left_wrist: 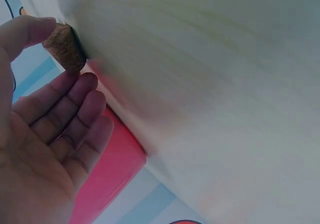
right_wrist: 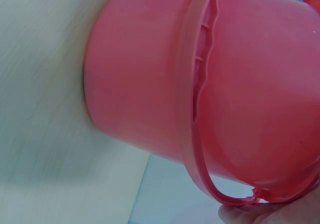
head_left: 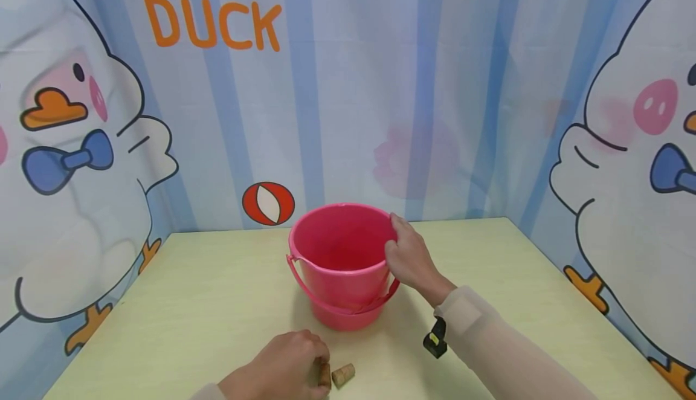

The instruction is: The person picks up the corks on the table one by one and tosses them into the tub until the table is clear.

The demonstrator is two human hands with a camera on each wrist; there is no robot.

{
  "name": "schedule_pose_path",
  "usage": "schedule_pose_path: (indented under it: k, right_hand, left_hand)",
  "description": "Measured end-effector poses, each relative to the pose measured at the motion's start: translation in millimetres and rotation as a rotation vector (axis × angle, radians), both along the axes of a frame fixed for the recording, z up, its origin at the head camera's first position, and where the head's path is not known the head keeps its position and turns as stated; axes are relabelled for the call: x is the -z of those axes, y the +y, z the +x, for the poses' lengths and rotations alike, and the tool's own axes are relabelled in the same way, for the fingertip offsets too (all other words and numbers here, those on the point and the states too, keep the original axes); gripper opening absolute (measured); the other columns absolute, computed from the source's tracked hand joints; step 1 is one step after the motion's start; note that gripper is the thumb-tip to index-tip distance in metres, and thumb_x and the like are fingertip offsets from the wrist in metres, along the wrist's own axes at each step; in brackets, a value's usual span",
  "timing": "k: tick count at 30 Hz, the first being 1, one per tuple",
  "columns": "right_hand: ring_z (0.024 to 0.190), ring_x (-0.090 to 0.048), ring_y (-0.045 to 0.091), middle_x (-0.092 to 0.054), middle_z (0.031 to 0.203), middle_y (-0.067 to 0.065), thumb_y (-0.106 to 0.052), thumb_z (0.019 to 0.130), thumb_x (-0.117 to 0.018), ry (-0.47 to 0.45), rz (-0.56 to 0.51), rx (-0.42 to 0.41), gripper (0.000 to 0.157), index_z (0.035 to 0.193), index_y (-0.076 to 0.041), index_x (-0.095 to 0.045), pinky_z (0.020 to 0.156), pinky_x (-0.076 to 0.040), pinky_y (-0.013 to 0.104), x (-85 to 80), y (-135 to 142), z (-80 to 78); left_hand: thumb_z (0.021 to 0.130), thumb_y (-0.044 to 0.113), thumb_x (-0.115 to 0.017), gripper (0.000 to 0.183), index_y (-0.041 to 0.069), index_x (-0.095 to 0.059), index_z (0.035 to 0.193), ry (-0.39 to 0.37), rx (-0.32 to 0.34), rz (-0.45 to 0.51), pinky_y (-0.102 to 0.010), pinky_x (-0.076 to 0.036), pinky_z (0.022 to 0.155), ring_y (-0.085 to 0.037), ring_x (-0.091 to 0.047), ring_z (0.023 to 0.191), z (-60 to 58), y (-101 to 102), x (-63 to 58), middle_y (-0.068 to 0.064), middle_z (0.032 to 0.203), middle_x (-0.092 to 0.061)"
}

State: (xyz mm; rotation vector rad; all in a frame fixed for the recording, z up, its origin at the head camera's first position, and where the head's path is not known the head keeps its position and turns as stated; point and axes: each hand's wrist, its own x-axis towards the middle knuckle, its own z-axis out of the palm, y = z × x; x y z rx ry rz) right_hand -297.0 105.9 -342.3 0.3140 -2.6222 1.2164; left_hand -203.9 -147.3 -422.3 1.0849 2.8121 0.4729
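A pink bucket (head_left: 342,294) stands upright on the table, its handle (right_wrist: 187,99) hanging down across the front. My right hand (head_left: 413,252) grips the bucket's rim on the right side; only part of this hand (right_wrist: 285,211) shows in the right wrist view. In front of the bucket, my left hand (head_left: 288,361) is low over the table and pinches a cork (left_wrist: 66,47) between thumb and fingertips. Just right of those fingers a second cork (head_left: 343,376) lies on its side. The bucket's inside looks bare where it shows; its lower depth is partly hidden.
The pale yellow table (head_left: 217,285) meets a printed curtain (head_left: 353,86) with duck figures at the back and both sides. A black strap end with a buckle (head_left: 435,341) hangs from my right wrist.
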Motion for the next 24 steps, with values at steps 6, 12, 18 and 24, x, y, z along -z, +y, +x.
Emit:
schedule_pose_path:
  k: [6, 12, 18, 24]
  right_hand:
    - [0.152, -0.025, 0.038, -0.028, 0.165, 0.019, -0.011, 0.099, -0.037, 0.004, 0.000, -0.002, 0.064, 0.160, 0.002, -0.025, 0.121, -0.027, 0.055, -0.3, 1, -0.2]
    - [0.152, -0.026, 0.038, -0.029, 0.165, 0.019, -0.011, 0.099, -0.038, 0.002, 0.000, 0.000, 0.064, 0.160, 0.002, -0.026, 0.120, -0.028, 0.056, -0.3, 0, 0.0]
    - [0.152, -0.026, 0.038, -0.029, 0.165, 0.019, -0.011, 0.099, -0.038, 0.004, -0.001, -0.003, 0.064, 0.160, 0.002, -0.025, 0.120, -0.029, 0.056, -0.7, 0, 0.3]
    - [0.152, -0.026, 0.038, -0.028, 0.166, 0.018, -0.011, 0.099, -0.038, -0.002, -0.007, -0.007, 0.064, 0.161, 0.002, -0.025, 0.120, -0.028, 0.056, -0.4, 0, 0.6]
  left_hand:
    - [0.083, 0.030, -0.083, 0.017, 0.031, -0.067, 0.076, -0.016, -0.005, -0.004, -0.021, -0.048, 0.070, 0.000, -0.048, 0.074, -0.5, 2, -1.8, 0.021, 0.075, -0.054]
    - [0.082, 0.030, -0.083, 0.017, 0.031, -0.067, 0.077, -0.038, -0.025, -0.008, -0.021, -0.048, 0.069, -0.001, -0.049, 0.074, -1.0, 3, -2.0, 0.020, 0.074, -0.054]
    - [0.082, 0.032, -0.083, 0.015, 0.033, -0.068, 0.080, -0.072, -0.059, -0.010, -0.022, -0.049, 0.070, -0.002, -0.051, 0.077, -1.0, 1, -5.6, 0.020, 0.076, -0.056]
    - [0.083, 0.024, -0.080, 0.023, 0.035, -0.063, 0.073, 0.009, -0.020, 0.035, -0.021, -0.048, 0.070, 0.000, -0.051, 0.074, 0.3, -1, -10.5, 0.022, 0.072, -0.055]
